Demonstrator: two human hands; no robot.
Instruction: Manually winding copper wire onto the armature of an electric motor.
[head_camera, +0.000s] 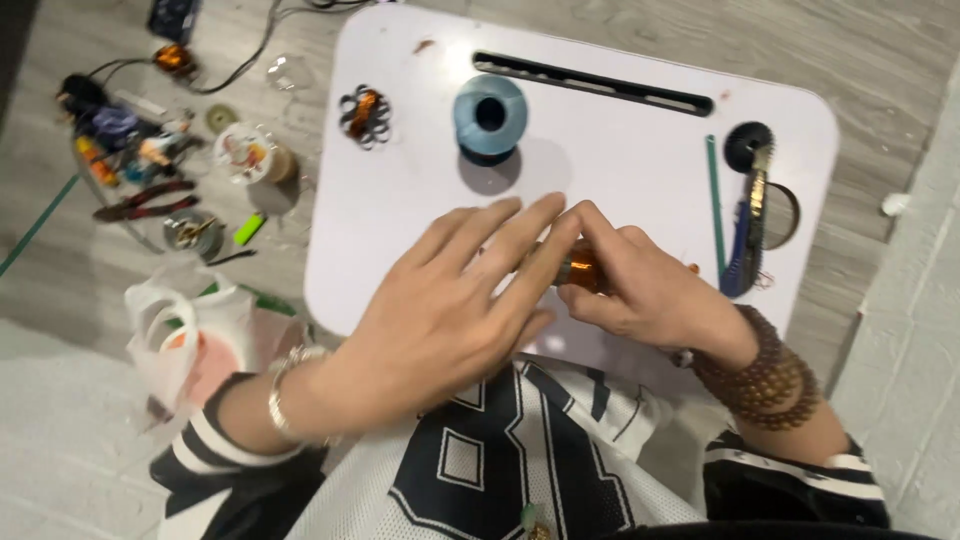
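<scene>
Near the front edge of the white table (640, 150), a small copper-wound coil (580, 272) sits pinched between both hands, mostly hidden by fingers, only a sliver of orange winding showing. And the right hand (655, 290) is clamped on it from the right side, fingertips curled tight round the coil, a string of brown wooden beads (765, 385) wrapped at that wrist. The left hand (455, 300) lies across from the other side, fingers stretched long and flat, their tips meeting the coil and overlapping the right hand's fingers; a silver bracelet (285, 395) rides on that wrist. Further up the table, a blue spool (490, 118) stands on end, and just left of it a second copper coil with dark wire loops (363, 113) lies by itself. Along the far edge runs a long dark slot (600, 83). Over at the right edge, a green strip (715, 205), a blue-handled tool (745, 240) and a black round piece (748, 145) lie close together. Off the table on the wooden floor (90, 270), to the left, red-handled pliers (145, 200), a roll of tape (245, 152) and a white plastic bag (190, 330) lie scattered.
</scene>
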